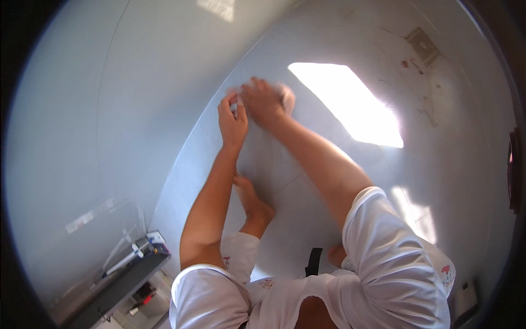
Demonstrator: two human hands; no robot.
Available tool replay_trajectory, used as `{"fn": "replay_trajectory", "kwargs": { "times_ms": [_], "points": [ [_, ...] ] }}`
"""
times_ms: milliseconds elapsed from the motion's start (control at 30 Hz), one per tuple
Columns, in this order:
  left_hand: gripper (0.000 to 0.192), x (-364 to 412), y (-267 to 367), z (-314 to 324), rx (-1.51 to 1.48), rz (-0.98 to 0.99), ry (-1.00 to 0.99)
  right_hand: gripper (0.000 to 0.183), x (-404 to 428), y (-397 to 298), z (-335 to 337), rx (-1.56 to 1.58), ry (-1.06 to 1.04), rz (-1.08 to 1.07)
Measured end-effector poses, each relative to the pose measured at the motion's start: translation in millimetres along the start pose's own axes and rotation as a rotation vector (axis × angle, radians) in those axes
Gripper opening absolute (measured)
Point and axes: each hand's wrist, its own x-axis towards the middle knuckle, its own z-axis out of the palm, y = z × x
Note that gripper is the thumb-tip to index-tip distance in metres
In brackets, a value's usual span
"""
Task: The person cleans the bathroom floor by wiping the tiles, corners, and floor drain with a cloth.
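Both hands are close together in front of me, above the grey tiled floor [296, 205]. My left hand [233, 123] has its fingers curled, with the thumb near the index finger. Just right of it, my right hand [263, 100] is blurred by motion, palm down. A rounded pinkish thing [289, 99] shows behind the right wrist; I cannot tell what it is or whether the hand touches it. Another pale pink blur [233, 89] lies at the left fingertips, partly hidden by the hands. Whether either hand grips something is unclear.
A smooth pale wall [135, 103] rises along the left. At lower left, a dark-topped shelf [119, 283] carries several small items. Bright sunlight [353, 107] falls right of the hands. My bare foot [257, 205] is below, and a black strap [314, 262] lies near my shirt.
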Motion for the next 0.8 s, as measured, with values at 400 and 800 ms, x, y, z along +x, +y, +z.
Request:
{"fn": "replay_trajectory", "kwargs": {
  "times_ms": [400, 800],
  "points": [
    [0.042, -33, 60, 105, 0.094, 0.343, -0.078, 0.019, -118, 204, -181, -0.076, 0.56, 0.182],
    [0.047, -29, 63, 202, 0.376, 0.515, -0.246, 0.036, -229, 220, -124, -0.266, 0.463, 0.168]
  ]
}}
